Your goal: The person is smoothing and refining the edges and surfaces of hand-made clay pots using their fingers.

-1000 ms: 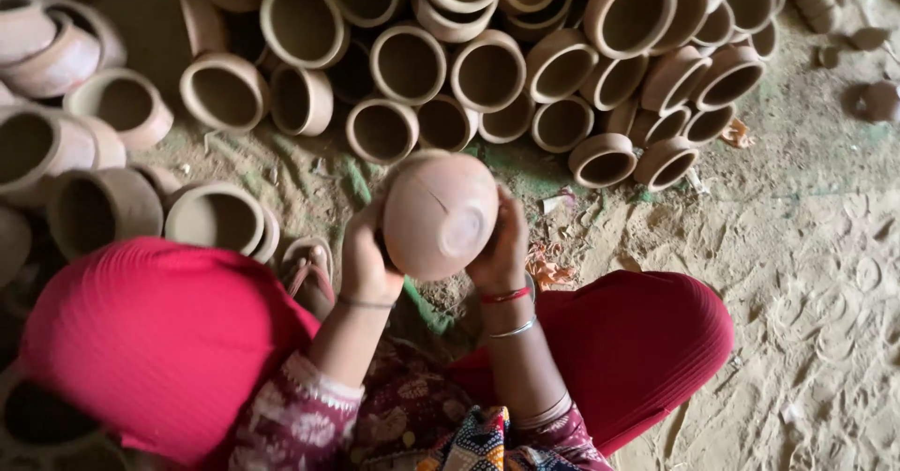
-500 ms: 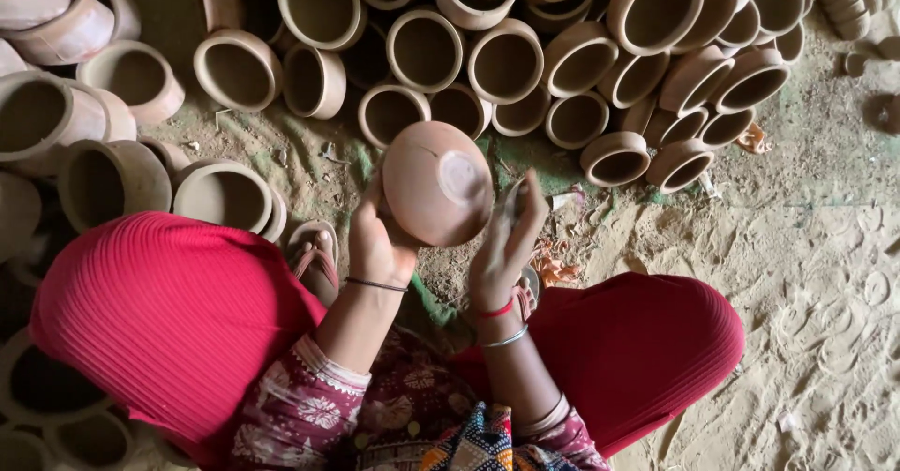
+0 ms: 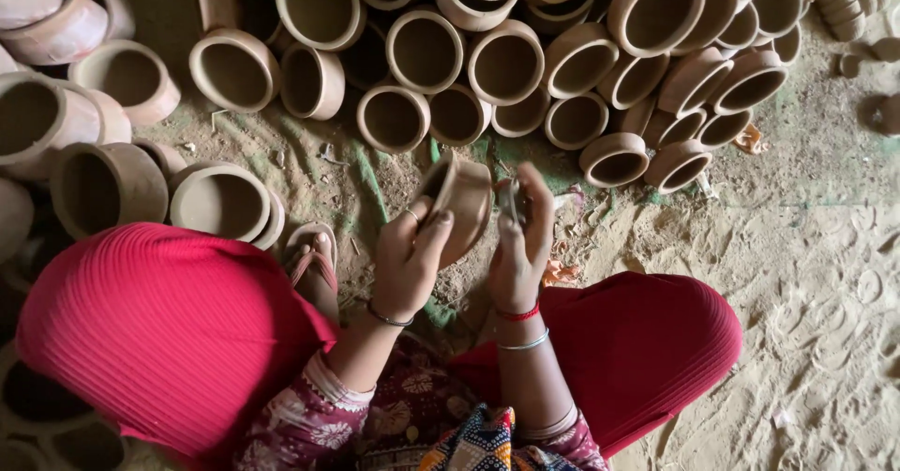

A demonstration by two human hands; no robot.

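My left hand point(image 3: 408, 255) grips a small unfired clay pot point(image 3: 464, 204) by its rim, tilted so that I see it edge-on. My right hand point(image 3: 520, 241) is just right of the pot, its fingers closed around a small dark flat tool point(image 3: 511, 199) held near the pot's wall. Both hands hover above the ground between my knees, which are covered in red cloth point(image 3: 159, 330).
Several clay pots lie stacked on their sides at the back point(image 3: 506, 63) and at the left point(image 3: 103, 180). One pot point(image 3: 220, 204) stands by my left knee. My sandalled foot point(image 3: 314, 255) rests beside it. Sandy ground point(image 3: 816, 274) spreads to the right.
The pot has been turned from showing its round bottom to edge-on. My right hand left the pot's side and now holds the small tool next to it.
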